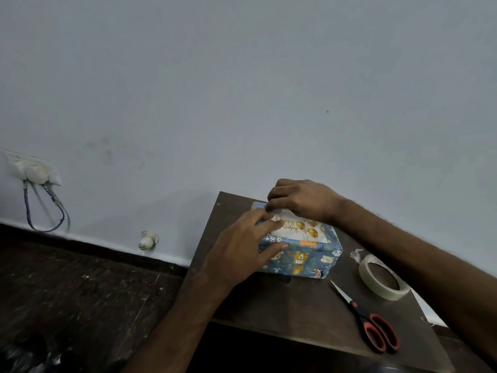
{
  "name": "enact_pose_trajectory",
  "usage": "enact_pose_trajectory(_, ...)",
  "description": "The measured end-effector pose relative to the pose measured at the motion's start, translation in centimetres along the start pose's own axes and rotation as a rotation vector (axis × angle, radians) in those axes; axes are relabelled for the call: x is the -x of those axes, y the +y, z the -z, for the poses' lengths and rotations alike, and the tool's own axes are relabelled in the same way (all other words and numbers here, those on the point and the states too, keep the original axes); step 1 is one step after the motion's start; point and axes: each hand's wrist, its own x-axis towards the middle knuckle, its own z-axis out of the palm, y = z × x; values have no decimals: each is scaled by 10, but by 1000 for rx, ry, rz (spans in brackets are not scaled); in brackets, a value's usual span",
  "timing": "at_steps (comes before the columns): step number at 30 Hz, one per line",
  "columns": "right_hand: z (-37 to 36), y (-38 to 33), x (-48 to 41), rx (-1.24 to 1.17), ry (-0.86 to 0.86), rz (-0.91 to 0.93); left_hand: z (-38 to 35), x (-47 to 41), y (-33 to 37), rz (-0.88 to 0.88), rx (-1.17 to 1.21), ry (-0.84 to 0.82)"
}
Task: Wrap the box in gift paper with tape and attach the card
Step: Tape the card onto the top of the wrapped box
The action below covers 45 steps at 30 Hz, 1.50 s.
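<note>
A box wrapped in blue animal-print gift paper (304, 261) sits on a small dark table (295, 305). A white birthday card with gold balloons (301, 230) lies flat on the box top. My left hand (242, 249) rests on the box's left end, fingers pressing the card's left edge and the side of the box. My right hand (301, 199) is at the card's far left corner, fingertips pinching a clear piece of tape (279, 211) against it. The far part of the card is hidden under my right hand.
A roll of clear tape (382, 278) lies on the table right of the box. Red-handled scissors (368, 321) lie near the table's front right edge. A wall socket with cables (35, 170) is at far left. Dark floor lies left of the table.
</note>
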Motion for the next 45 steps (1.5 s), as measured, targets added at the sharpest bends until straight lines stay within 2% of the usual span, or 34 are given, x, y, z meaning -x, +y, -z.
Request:
enact_pose_trajectory(13, 3, 20, 6, 37, -72, 52, 0, -1, 1, 15, 4, 10)
enact_pose_trajectory(16, -2, 22, 24, -79, -68, -97, -1, -2, 0, 13, 1, 9)
enact_pose_trajectory(18, -7, 14, 31, -287, -77, -255, -1, -2, 0, 12, -4, 6)
enact_pose_trajectory(21, -13, 5, 36, -486, 14, -363, -1, -1, 1, 10, -5, 11)
enact_pose_trajectory(28, 2, 11, 39, -320, 130, -455, -1, 0, 1, 13, 13, 23)
enact_pose_trajectory(31, -6, -3, 35, -400, -18, -463, -1, 0, 0, 4, 13, 40)
enact_pose_trajectory(33, -18, -12, 39, -539, -96, -554, -2, -1, -1, -8, -3, 53)
enact_pose_trajectory(37, -18, -15, 42, -842, -72, -648, -1, 1, 1, 9, -5, 45)
enact_pose_trajectory(39, -8, -9, 50, -870, -90, -707, 0, 2, 4, 20, 3, 37)
enact_pose_trajectory(41, 2, -7, 71, -785, 57, -830, 1, 4, 6, 37, 35, 46)
enact_pose_trajectory(44, 13, -36, 117, -642, 491, -1124, -1, 5, 6, 57, 143, 99)
enact_pose_trajectory(45, 10, -53, 134, -594, 543, -1229, -1, 6, 6, 64, 167, 114)
